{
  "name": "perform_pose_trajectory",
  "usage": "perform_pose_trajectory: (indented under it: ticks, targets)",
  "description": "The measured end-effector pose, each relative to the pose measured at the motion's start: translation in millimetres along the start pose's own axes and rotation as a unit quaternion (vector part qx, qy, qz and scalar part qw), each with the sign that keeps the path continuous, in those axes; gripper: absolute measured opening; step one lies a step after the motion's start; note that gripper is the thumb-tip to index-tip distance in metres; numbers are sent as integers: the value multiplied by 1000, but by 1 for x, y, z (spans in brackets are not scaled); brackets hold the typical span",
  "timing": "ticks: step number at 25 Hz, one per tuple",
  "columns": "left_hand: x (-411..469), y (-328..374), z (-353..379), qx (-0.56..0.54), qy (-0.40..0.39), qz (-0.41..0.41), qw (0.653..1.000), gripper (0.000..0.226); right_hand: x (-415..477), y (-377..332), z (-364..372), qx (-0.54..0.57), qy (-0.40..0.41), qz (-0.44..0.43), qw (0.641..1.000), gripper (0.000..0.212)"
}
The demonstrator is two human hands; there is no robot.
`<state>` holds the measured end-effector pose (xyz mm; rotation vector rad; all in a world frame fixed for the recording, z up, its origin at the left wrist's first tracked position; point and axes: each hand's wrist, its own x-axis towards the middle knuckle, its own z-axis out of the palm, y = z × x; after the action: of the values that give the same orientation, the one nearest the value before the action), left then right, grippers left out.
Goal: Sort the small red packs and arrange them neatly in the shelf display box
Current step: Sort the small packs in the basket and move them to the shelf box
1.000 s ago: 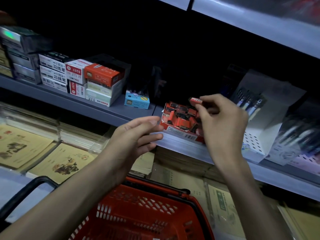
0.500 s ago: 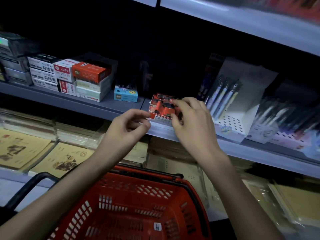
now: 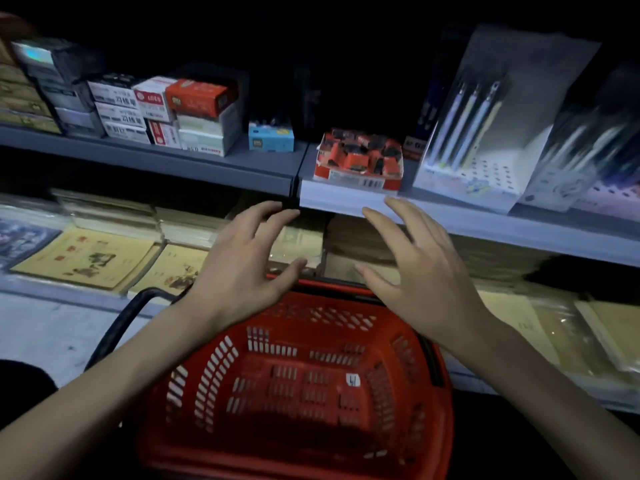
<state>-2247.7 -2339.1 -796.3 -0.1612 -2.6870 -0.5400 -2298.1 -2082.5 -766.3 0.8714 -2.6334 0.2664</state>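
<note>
Two hands up before the shelf [image 3: 346, 202], nothing held in either. For the left hand [image 3: 239, 268]: spread, fingers [image 3: 277, 216] loosely bent and released, tips at the dark joint in the shelf's front edge; cannot tell whether touching. For the right hand [image 3: 422, 271]: likewise released, fingers [image 3: 391, 223] splayed and fairly straight, tips just under the pale front edge.

Just above and beyond the right fingertips, on the shelf: display box [image 3: 346, 176], red with a white barcode label on its front wall, apart from both hands. Inside it, small red packs [image 3: 356, 155], red and black, lying jumbled at mixed angles rather than in rows.

Up and left of the left fingers, small blue box [image 3: 270, 140]; farther left, stacked white and red cartons [image 3: 166, 112]. Up and right of the right fingers, just beside the display box, white perforated pen stand [image 3: 485, 150] with upright pens. Below both wrists, red plastic basket [image 3: 304, 341] with a black handle [image 3: 114, 327]. Under the left fingers, on the lower shelf, yellowish booklets [image 3: 86, 258].
</note>
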Motion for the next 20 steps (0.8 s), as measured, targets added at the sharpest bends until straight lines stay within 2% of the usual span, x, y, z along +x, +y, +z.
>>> perform_pose_trajectory:
  ticks: [3, 5, 10, 13, 15, 20]
  targets:
    - [-29, -14, 12, 44, -42, 1, 998, 70, -40, 9, 30, -6, -33, -29, 999, 62]
    - [-53, -23, 23, 73, -99, -23, 992, 74, -71, 17, 57, -8, -57, -49, 997, 57]
    - [-120, -53, 65, 178, -240, -47, 953, 80, -145, 49, 117, -33, -153, -45, 987, 52]
    - [-154, -68, 85, 264, -334, -87, 901, 91, -166, 65, 132, -31, -149, -24, 988, 50]
    - [-165, -74, 92, 309, -366, -90, 873, 95, -168, 68, 137, -10, -133, 7, 991, 46]
    - [-161, -93, 91, 329, -386, -122, 853, 85, -164, 46, 145, 39, -128, 5, 991, 30]
